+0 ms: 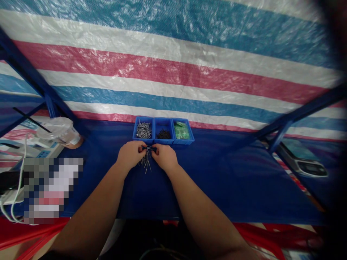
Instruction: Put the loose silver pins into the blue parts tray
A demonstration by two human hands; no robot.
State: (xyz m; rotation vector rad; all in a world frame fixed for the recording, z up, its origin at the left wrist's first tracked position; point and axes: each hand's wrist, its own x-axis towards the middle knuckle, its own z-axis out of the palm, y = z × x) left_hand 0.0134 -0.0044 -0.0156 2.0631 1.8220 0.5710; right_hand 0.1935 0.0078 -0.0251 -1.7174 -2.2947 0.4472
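Observation:
My left hand (131,154) and my right hand (166,156) are close together over the table, both with fingers pinched. Between the fingertips is a small dark piece with thin silvery lines, too small to name; both hands appear to grip it. Just below the fingers, a loose heap of thin silvery metal pins (146,164) lies on the blue tabletop, partly covered by the hands. Beyond the hands stand three joined blue bins: the left bin (134,132) holds similar silvery pins, the middle bin (163,123) small dark pieces, the right bin (192,137) green-and-clear packets.
A lidded plastic cup (71,134) with a brownish drink stands at the left beside a power strip (46,153) and white cables. A digital scale (305,159) sits at the far right. Blue frame posts flank the blue table (222,180); a striped sheet (173,72) hangs behind.

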